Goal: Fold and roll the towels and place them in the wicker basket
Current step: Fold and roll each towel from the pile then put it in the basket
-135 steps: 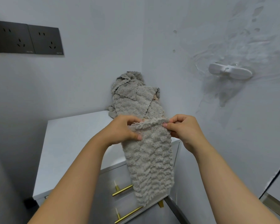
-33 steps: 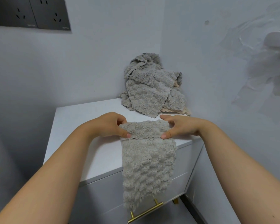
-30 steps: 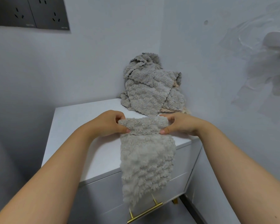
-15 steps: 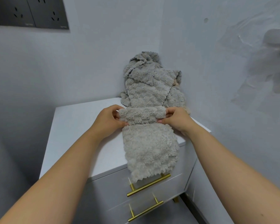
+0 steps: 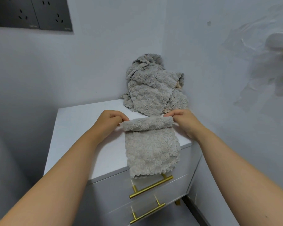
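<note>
One towel [image 5: 151, 149] | roll axis left-right | left hand [image 5: 110, 123], right hand [image 5: 184, 123] pinch ends

A beige cloth [image 5: 180, 86] is mostly hiding under the towel pile [image 5: 151, 93]. Far right of the pile, a blurred white fixture [image 5: 279, 40] is running off-frame; upper left of it, dark sockets [image 5: 31, 13] are getting cropped.

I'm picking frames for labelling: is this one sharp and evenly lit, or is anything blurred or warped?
Head view: soft light, no glare; the towel, left hand and right hand look fairly sharp. Head view: the wall fitting at the right edge is smeared; the socket panel looks skewed.
</note>
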Demonstrator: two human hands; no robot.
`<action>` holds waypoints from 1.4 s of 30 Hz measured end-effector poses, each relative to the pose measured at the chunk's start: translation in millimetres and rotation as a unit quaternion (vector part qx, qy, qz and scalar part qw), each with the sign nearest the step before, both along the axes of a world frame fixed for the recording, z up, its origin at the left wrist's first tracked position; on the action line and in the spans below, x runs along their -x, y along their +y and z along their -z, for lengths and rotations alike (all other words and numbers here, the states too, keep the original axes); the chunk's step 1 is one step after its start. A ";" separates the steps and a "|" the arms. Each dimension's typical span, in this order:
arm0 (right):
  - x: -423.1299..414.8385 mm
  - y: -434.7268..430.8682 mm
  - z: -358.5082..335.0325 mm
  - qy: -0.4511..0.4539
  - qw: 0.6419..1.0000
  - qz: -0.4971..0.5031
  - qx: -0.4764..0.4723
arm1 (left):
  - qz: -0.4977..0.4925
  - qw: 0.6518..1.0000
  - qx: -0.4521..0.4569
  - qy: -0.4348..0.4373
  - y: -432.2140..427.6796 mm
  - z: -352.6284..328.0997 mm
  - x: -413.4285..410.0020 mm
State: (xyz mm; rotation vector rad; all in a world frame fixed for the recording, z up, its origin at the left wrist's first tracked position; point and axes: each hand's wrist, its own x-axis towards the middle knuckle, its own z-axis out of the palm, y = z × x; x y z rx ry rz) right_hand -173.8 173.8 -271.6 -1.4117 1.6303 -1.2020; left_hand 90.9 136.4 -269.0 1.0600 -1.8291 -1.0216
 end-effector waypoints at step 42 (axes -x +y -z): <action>-8.5 -3.4 5.0 -0.018 0.999 0.011 0.043 | -0.125 0.982 0.122 -0.075 1.0 2.9 24.9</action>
